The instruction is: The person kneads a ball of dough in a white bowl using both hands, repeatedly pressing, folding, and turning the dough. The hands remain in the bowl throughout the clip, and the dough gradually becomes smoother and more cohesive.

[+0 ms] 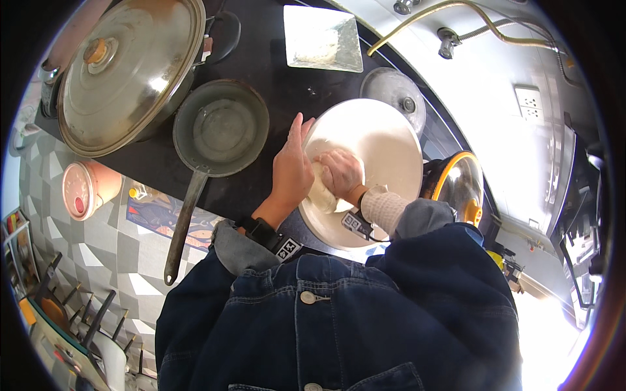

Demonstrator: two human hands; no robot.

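A large white basin (391,161) sits on the dark countertop in front of me. Inside it, towards the left wall, lies a pale lump of dough (322,194). My right hand (342,171) presses down into this dough with curled fingers, covering much of it. At the basin's left rim, my left hand (292,171) holds the side, its visible fingers straight and pointing away from me. Part of its grip is hidden. Both wrists wear dark straps with printed tags.
Left of the basin stands a grey saucepan (221,124), its long handle jutting past the counter edge. Beyond it is a big lidded pot (137,73). A square dish with white powder (323,41), a metal lid (398,90) and an orange-rimmed glass lid (459,181) surround the basin.
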